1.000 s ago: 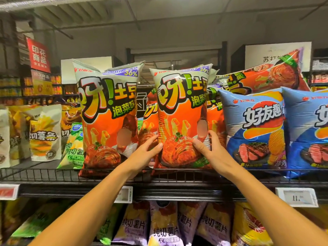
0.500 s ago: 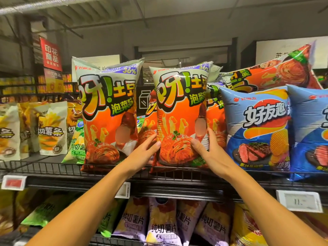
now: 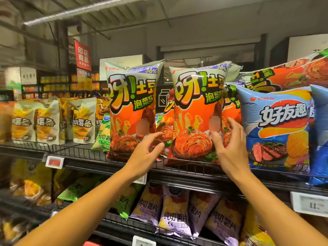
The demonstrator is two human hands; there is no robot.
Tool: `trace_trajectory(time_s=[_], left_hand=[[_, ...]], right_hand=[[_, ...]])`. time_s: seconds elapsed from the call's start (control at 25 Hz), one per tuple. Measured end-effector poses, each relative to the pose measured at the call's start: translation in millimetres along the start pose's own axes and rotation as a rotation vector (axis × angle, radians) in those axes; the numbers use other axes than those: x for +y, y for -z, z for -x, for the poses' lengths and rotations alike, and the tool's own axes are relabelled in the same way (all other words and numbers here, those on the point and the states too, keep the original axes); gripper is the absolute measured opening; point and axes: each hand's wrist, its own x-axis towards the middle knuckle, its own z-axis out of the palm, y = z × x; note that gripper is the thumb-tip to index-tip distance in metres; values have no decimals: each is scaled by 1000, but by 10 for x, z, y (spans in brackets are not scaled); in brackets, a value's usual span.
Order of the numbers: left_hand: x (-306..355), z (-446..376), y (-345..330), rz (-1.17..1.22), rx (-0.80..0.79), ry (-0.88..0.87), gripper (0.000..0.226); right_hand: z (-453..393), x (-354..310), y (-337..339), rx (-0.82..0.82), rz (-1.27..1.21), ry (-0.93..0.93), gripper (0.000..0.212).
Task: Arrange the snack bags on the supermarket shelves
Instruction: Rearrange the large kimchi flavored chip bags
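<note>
supermarket aisle, dim ceiling beams overhead, and i am looking at the upper wire shelf (image 3: 85, 153) with the lower shelf (image 3: 124, 222) under it. on the far right of the upper shelf stands a blue chip bag (image 3: 276, 132), with another orange bag (image 3: 291, 73) lying tilted on top of it. left of centre stands one tall orange snack bag (image 3: 131, 107), upright at the shelf's front rail. just beside it stands the second orange snack bag (image 3: 197, 110), also upright, more orange bags close behind it. pale yellow fry bags (image 3: 48, 121) line the far left. purple chip bags (image 3: 174, 213) lean on the lower shelf. my right hand (image 3: 229, 148) has fingers spread and relaxed at the second bag's right edge, gripping nothing. my left hand (image 3: 147, 151) reaches into the gap between the two orange bags, fingers straight and loose, holding nothing. a red price tag (image 3: 54, 162) hangs on the rail.
</note>
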Motion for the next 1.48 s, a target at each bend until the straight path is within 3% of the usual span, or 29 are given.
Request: trace_trajectory(time_s=[0.08, 0.16, 0.24, 0.36, 0.44, 0.56, 0.68, 0.76, 0.88, 1.04, 1.16, 1.24, 1.32, 1.48], left_hand=[[3, 60, 244, -21, 113, -66, 38], [-53, 50, 524, -25, 254, -109, 34], [-180, 12, 803, -85, 389, -133, 35], [-513, -34, 1185, -189, 488, -93, 53], [-733, -117, 1422, -110, 393, 48, 81], [-965, -311, 1644, 68, 14, 213, 129], [-1136, -509, 1687, 32, -315, 210, 124], [-1291, -645, 1640, 65, -411, 180, 119], [-1442, -786, 1573, 119, -425, 142, 113], [-1577, -834, 1533, 265, -422, 85, 110], [-1650, -843, 1536, 377, -387, 101, 90], [-1666, -853, 1541, 432, -349, 122, 80], [-1707, -872, 1552, 534, -289, 137, 82], [-1763, -901, 1584, 662, -192, 171, 110]], right_hand=[[-1, -242, -109, 104, -11, 152, 57], [-11, -513, -303, 67, -56, 266, 46], [-28, -752, -563, -108, -131, 230, 45], [-25, -943, -1031, -389, -167, 12, 71], [-37, -945, -1341, -511, -186, -154, 97], [-60, -832, -1645, -599, -214, -339, 124], [-74, -716, -1791, -642, -207, -403, 116], [-63, -665, -1822, -702, -208, -437, 106], [-68, -621, -1816, -744, -252, -464, 70], [-60, -681, -1860, -713, -233, -473, 64], [-71, -716, -1884, -700, -251, -477, 55], [-98, -720, -1923, -675, -253, -442, 67], [-158, -715, -2013, -623, -274, -420, 96], [-192, -735, -2171, -648, -308, -383, 118]])
